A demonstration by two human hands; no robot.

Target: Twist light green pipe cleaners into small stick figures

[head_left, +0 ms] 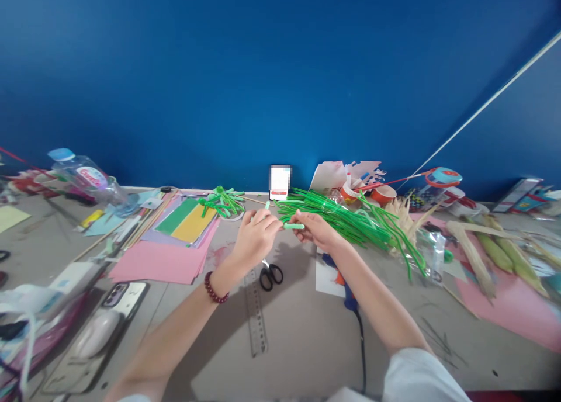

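On the frame's left, the bottle label point(91, 177) bears blurred script beginning with G; markings on the lower-centre ruler point(255, 317) are too small to read.

Left hand point(258, 232): curled inward in a pinch, its back turned upward.
Right hand point(316, 229): pinching too, angled toward the left one, close by but apart.
Left forearm point(175, 338): bare, slanting up from lower left.
Right forearm point(377, 297): bare, slanting in from lower right.

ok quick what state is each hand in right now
Left hand: closed, holding a light green pipe cleaner.
Right hand: curled at the pipe cleaner's end; whether closed on it can't be told.
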